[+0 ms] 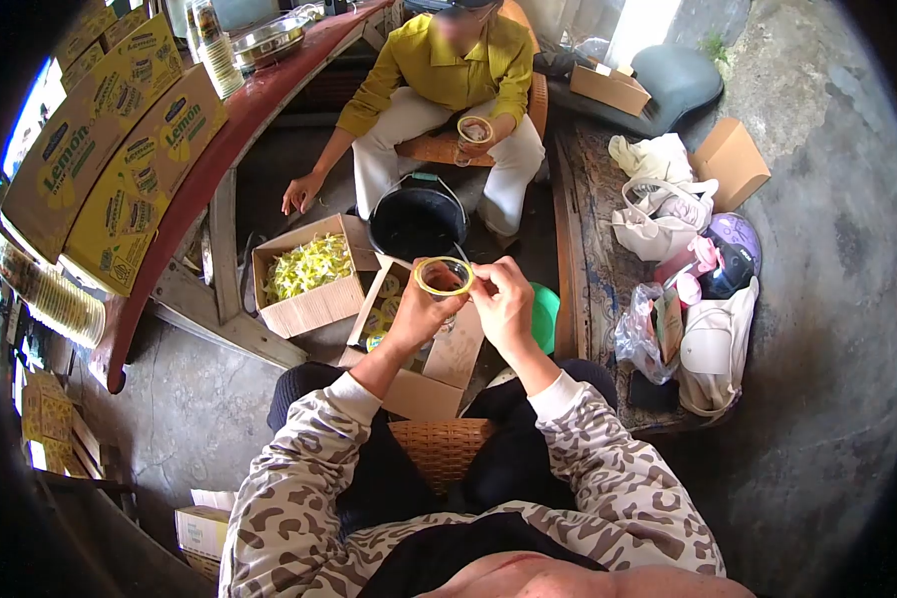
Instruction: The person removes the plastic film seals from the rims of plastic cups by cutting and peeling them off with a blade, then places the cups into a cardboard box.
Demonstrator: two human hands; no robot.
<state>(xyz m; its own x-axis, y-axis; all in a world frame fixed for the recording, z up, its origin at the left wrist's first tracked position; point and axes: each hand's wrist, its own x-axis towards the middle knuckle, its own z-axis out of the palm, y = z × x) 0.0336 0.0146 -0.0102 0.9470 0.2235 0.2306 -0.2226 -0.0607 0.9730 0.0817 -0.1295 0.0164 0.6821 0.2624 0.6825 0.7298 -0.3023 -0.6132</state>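
My left hand (419, 317) wraps around a small plastic cup with a yellow rim (447, 291) and holds it up in front of me. The cup's open top faces me, and its inside looks dark. At the right side of that rim, the thumb and fingers of my right hand (505, 302) are pinched together. Whether a small piece is also between those fingertips, I cannot tell. Below my hands stands an open cardboard box (458, 349) with yellow-topped cups (377, 321) inside. A black bucket (418, 221) is just beyond the cup.
Across from me a seated person (453, 65) holds another cup (473, 132). A carton (309, 307) of yellow-and-white pieces stands at left. Lemon-printed boxes (120, 209) and stacked cups (65, 304) line the red bench (209, 140). Bags (658, 229) lie on the right-hand bench.
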